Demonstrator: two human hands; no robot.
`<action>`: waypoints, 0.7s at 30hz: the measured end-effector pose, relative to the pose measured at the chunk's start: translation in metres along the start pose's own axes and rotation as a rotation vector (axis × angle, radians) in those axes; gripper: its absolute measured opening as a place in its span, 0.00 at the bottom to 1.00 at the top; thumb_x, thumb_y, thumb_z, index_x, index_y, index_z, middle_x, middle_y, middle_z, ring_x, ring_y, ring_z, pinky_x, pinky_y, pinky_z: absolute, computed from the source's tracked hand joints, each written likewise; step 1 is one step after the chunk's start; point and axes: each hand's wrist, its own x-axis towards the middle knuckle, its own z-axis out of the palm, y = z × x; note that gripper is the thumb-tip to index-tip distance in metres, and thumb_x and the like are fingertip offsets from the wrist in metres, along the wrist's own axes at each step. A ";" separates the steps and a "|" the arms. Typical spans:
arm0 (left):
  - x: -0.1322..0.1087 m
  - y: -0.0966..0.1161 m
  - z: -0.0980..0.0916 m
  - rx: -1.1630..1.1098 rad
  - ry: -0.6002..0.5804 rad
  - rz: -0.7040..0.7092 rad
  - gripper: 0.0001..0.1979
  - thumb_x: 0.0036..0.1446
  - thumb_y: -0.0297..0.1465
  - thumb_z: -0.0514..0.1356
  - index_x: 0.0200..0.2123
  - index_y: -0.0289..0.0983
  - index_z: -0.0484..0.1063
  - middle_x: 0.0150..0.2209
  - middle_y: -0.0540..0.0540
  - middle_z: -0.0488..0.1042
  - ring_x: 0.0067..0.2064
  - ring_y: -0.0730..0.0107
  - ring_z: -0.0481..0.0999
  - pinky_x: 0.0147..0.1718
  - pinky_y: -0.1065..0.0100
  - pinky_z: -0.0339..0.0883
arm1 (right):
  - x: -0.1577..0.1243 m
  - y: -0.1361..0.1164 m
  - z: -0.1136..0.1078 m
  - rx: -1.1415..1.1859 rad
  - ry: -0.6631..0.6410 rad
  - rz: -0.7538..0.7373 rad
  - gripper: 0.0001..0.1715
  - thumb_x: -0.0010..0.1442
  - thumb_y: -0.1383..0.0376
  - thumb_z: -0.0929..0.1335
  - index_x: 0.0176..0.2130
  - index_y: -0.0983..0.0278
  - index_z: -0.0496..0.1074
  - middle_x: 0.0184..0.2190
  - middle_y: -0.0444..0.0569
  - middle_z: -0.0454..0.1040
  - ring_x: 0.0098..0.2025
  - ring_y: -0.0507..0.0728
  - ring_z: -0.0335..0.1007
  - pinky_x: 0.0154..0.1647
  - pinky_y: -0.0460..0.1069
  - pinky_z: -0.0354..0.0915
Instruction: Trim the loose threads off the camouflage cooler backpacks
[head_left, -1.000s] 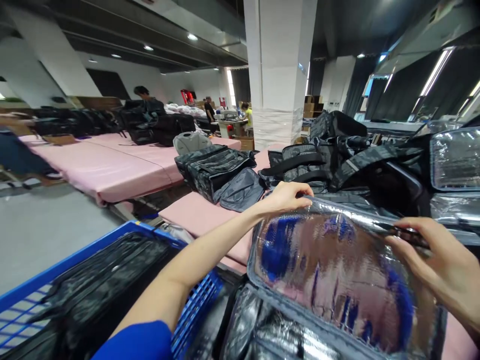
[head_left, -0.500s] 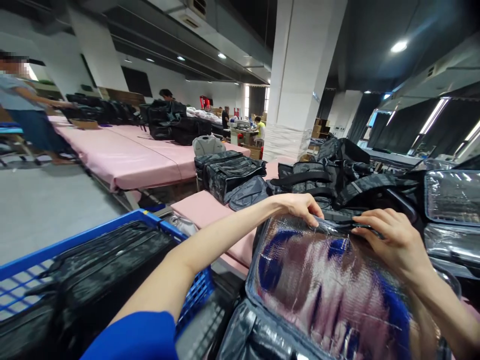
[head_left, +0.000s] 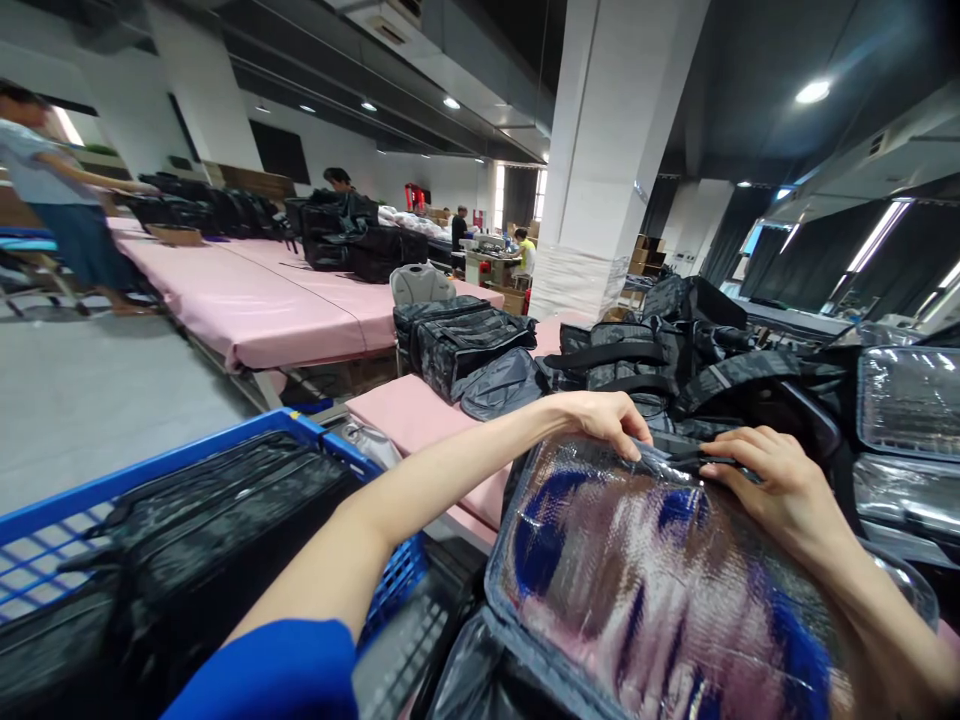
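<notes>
A bag lid with a shiny silver foil lining (head_left: pixel 645 580) stands raised in front of me, edged with dark binding. My left hand (head_left: pixel 607 420) pinches the top edge of this lid, thumb on the foil side and fingers behind. A little to the right, my right hand (head_left: pixel 772 480) grips the same edge, near a dark strap or fold that shows between the two hands. Below the lid, part of the dark bag body (head_left: pixel 487 670) is visible. The fingertips behind the edge are hidden.
At my left stands a blue plastic basket (head_left: pixel 300 425) with black camouflage bags (head_left: pixel 225 520) inside. More camouflage bags (head_left: pixel 480 345) lie ahead on pink-covered tables (head_left: pixel 300 300). Another foil-lined bag (head_left: pixel 911 400) is at the right. A white pillar (head_left: pixel 622 150) rises behind. Several people work farther off.
The raised lid has tipped slightly toward me, and its lower left edge covers more of the bag body. Both hands keep their hold, and the view has shifted a little.
</notes>
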 end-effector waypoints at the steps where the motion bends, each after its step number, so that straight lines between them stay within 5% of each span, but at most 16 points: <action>1: -0.001 0.000 0.000 0.003 -0.005 0.005 0.08 0.40 0.26 0.65 0.29 0.34 0.78 0.25 0.52 0.74 0.26 0.76 0.70 0.24 0.77 0.61 | 0.001 0.000 0.001 0.001 -0.005 -0.007 0.13 0.61 0.54 0.65 0.37 0.59 0.73 0.36 0.45 0.75 0.37 0.54 0.68 0.40 0.52 0.59; 11: 0.000 -0.003 0.000 0.012 0.028 0.020 0.09 0.40 0.25 0.65 0.30 0.33 0.78 0.25 0.51 0.75 0.26 0.75 0.71 0.25 0.77 0.61 | -0.001 0.003 -0.003 0.053 -0.008 0.047 0.11 0.60 0.55 0.66 0.36 0.58 0.74 0.35 0.46 0.75 0.37 0.55 0.67 0.39 0.52 0.60; 21: 0.001 -0.005 -0.001 0.016 0.031 0.023 0.10 0.40 0.26 0.66 0.31 0.33 0.78 0.26 0.52 0.75 0.26 0.77 0.71 0.25 0.77 0.60 | 0.009 -0.003 -0.002 -0.011 0.028 -0.131 0.10 0.62 0.59 0.65 0.35 0.60 0.74 0.34 0.45 0.75 0.34 0.53 0.67 0.38 0.52 0.58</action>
